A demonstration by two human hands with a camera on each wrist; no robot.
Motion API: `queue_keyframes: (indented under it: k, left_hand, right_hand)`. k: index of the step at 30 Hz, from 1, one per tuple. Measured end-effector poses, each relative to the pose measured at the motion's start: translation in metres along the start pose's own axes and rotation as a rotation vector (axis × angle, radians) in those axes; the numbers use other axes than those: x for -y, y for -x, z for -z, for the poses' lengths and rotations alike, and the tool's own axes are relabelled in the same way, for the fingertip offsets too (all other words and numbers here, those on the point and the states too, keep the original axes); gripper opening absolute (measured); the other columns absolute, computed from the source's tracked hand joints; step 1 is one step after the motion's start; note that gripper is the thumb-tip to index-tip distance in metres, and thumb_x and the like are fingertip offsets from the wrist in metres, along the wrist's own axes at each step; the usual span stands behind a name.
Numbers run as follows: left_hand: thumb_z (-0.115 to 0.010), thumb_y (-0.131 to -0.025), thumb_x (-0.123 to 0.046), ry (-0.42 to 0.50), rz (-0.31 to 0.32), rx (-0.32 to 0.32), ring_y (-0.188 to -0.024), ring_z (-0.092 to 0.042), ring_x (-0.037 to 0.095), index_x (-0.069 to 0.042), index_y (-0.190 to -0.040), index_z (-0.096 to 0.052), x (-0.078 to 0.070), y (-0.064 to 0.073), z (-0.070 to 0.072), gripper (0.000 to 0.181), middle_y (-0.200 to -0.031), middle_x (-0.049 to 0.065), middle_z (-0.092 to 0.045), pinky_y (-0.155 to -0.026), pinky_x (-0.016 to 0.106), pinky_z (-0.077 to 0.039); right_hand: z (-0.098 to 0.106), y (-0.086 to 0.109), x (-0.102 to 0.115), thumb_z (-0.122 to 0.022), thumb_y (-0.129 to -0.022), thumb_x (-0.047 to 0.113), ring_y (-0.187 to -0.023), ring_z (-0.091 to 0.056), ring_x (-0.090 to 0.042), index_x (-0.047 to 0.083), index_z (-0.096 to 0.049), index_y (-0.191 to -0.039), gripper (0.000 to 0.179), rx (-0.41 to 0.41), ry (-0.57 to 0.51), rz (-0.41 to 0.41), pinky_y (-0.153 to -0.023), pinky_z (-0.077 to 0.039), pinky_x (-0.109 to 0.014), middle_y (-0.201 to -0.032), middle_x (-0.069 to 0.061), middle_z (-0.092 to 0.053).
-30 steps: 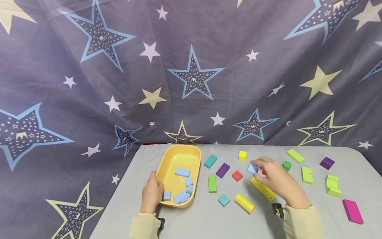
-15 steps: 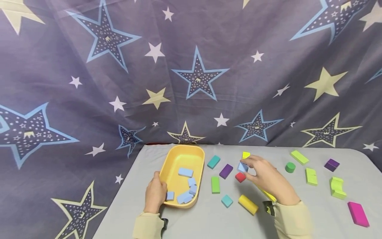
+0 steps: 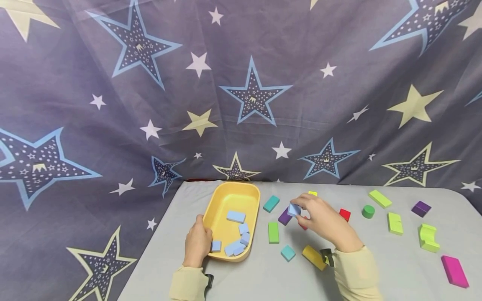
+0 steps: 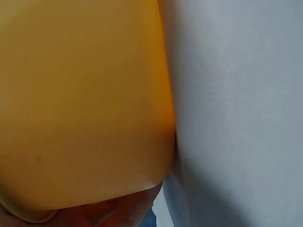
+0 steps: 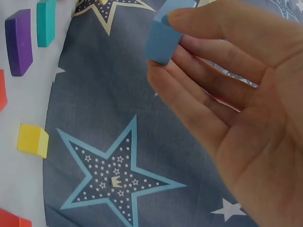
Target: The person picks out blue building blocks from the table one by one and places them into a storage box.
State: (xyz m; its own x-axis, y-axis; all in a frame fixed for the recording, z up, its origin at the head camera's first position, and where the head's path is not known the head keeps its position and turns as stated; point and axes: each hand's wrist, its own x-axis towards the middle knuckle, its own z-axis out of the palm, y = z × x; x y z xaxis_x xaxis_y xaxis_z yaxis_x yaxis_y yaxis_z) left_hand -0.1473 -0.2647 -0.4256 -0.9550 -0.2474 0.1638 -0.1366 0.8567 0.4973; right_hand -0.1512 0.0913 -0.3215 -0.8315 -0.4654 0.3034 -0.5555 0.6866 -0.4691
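A light blue block [image 3: 294, 210] is pinched between the thumb and fingers of my right hand [image 3: 325, 219], raised above the table over a purple block [image 3: 285, 216] and a red one. The right wrist view shows the same blue block [image 5: 164, 40] at the fingertips. My left hand [image 3: 198, 241] grips the left rim of a yellow plastic tub [image 3: 230, 187], its thumb over the edge. Several light blue blocks [image 3: 236, 216] lie inside, mostly toward the tub's near right. In the left wrist view the tub's wall [image 4: 85, 104] covers much of the picture.
On the grey-covered table [image 3: 263, 276] lie a teal block [image 3: 271, 203], a green block [image 3: 273, 233], a yellow cylinder [image 3: 314, 257], a red block [image 3: 344, 214], a green cylinder [image 3: 368, 211] and a magenta block [image 3: 455, 271]. A star-patterned curtain [image 3: 180, 125] hangs behind.
My right hand has moved left with the blue block, from beside the red block at right to over the purple one. My left hand keeps its grip on the tub; the view has shifted slightly.
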Motion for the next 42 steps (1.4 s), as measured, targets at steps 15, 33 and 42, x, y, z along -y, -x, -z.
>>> queue_keyframes:
  k: [15, 33, 42]
  left_hand:
    - [-0.052, -0.093, -0.004, 0.009, 0.008, 0.022, -0.092, -0.067, 0.044, 0.002, -0.132, -0.049, 0.001, -0.003, 0.001, 0.039, -0.109, 0.027, -0.067, -0.077, 0.055, -0.052]
    - [-0.054, -0.092, -0.004, 0.009, 0.010, 0.021, -0.091, -0.067, 0.044, 0.002, -0.130, -0.050, -0.001, -0.006, 0.002, 0.039, -0.109, 0.026, -0.067, -0.077, 0.055, -0.052]
    - [-0.055, -0.092, -0.003, 0.007, 0.011, 0.021, -0.089, -0.067, 0.043, 0.002, -0.130, -0.050, 0.000, -0.006, 0.002, 0.038, -0.107, 0.026, -0.067, -0.076, 0.054, -0.052]
  right_hand:
    - [-0.014, -0.016, 0.013, -0.078, -0.080, 0.003, -0.097, -0.065, -0.023, -0.002, -0.069, -0.117, 0.038, 0.049, 0.034, -0.006, -0.089, -0.055, -0.040, -0.110, -0.011, -0.067]
    - [-0.032, -0.036, 0.025, -0.078, -0.079, 0.000, -0.095, -0.064, -0.020, 0.001, -0.072, -0.111, 0.033, 0.068, 0.007, 0.085, -0.088, -0.056, -0.037, -0.105, -0.007, -0.068]
    - [-0.045, -0.043, 0.031, -0.077, -0.081, 0.003, -0.091, -0.062, -0.017, -0.001, -0.072, -0.111, 0.031, 0.129, -0.046, 0.082, -0.084, -0.056, -0.034, -0.103, -0.006, -0.068]
